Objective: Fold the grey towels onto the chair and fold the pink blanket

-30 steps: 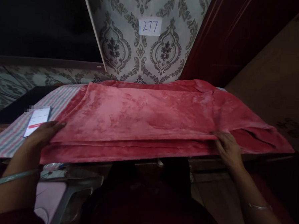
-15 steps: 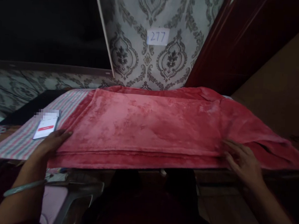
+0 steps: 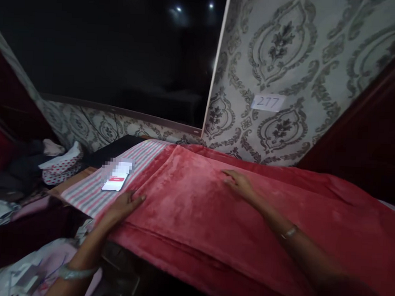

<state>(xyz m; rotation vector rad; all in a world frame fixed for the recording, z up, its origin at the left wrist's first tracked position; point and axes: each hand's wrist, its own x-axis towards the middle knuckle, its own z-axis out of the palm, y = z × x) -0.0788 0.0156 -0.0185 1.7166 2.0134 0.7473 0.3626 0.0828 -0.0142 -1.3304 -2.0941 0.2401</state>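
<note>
A pink-red plush blanket (image 3: 188,200) lies folded in layers along the table, its front edges hanging over the near side. My left hand (image 3: 123,208) rests at the blanket's left edge, thumb and fingers apart. Over the upper middle of the blanket is my right hand (image 3: 238,184), its fingers stretched toward the left; whether they press on the fabric I cannot tell. Left of the blanket, a striped pink, grey and white cloth (image 3: 85,194) covers the table. On that cloth lies a phone (image 3: 116,182) with a lit screen, just beyond my left hand.
A large dark television screen (image 3: 123,51) stands behind the table. Patterned wallpaper carries a paper marked 277 (image 3: 268,102). A dark red panel (image 3: 360,125) rises at the right. At the left are a polka-dotted cloth item (image 3: 60,167) and piled clothes (image 3: 2,213).
The view has swung left. My right hand has moved from the blanket's right front edge to its upper middle. My left hand stays by the left edge.
</note>
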